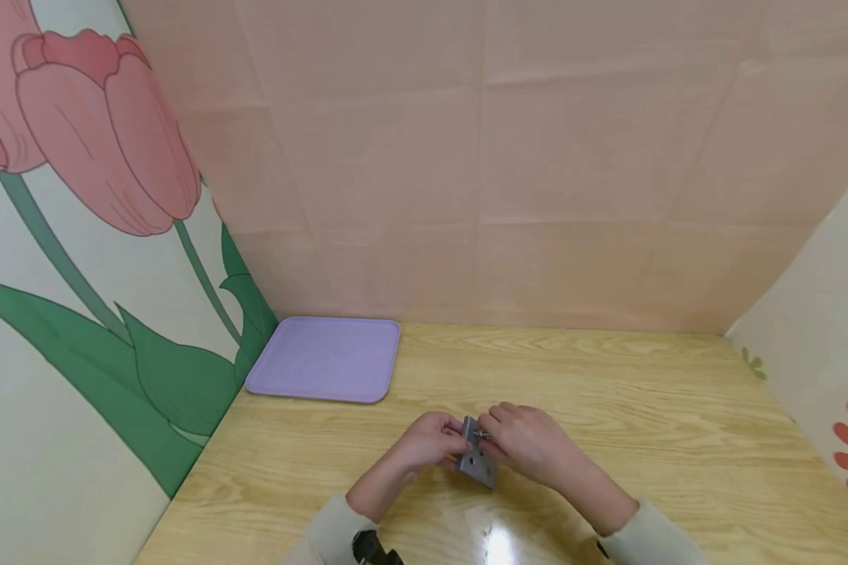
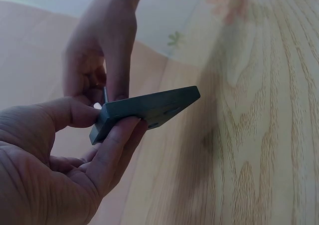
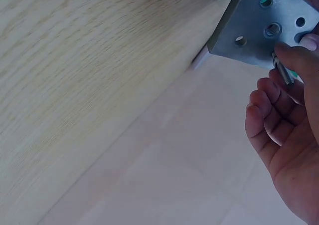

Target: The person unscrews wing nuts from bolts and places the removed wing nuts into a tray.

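Note:
A grey metal plate [image 1: 477, 468] with several round holes is held tilted above the wooden table. My left hand [image 1: 427, 441] grips one edge of it, thumb on one side and fingers on the other, as the left wrist view shows on the plate [image 2: 149, 105]. My right hand [image 1: 530, 441] pinches a small metal screw [image 3: 284, 74] between thumb and forefinger, its end against the face of the plate [image 3: 254, 23] near a hole. How deep the screw sits in the hole is hidden by the right thumb.
A purple tray [image 1: 325, 359] lies at the table's back left. Around the wooden table [image 1: 608, 384] stand a pinkish covered back wall [image 1: 480, 196] and side walls with printed flowers. A bright reflection shows near the front edge.

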`<action>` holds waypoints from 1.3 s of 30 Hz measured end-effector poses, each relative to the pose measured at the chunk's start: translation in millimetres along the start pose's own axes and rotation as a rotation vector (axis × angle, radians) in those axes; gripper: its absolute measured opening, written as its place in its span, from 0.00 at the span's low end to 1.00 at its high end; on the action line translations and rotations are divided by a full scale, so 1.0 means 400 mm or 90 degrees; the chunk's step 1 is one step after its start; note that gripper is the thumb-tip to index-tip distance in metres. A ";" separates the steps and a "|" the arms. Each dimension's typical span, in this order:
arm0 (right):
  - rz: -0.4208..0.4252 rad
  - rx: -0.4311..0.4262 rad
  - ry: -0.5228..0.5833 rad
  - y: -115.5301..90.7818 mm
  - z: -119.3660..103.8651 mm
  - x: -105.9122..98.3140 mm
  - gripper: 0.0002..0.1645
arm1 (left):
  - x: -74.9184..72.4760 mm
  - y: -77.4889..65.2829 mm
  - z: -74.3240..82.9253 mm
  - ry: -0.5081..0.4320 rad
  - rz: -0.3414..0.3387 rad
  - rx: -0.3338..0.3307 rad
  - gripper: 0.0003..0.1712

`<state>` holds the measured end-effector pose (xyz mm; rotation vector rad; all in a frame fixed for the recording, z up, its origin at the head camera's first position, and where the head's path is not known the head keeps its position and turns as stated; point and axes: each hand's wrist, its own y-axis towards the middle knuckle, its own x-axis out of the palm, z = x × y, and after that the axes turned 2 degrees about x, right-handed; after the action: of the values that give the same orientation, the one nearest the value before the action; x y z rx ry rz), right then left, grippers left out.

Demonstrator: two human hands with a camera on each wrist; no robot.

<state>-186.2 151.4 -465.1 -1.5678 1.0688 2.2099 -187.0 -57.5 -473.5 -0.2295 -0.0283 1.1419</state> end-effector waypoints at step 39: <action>-0.238 0.456 0.495 0.015 -0.024 0.005 0.41 | -0.006 0.000 0.002 0.003 -0.005 -0.001 0.12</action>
<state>-183.5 140.4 -465.9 -2.0321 1.3747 0.7977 -188.0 -59.7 -472.6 -0.2342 -0.0257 1.1337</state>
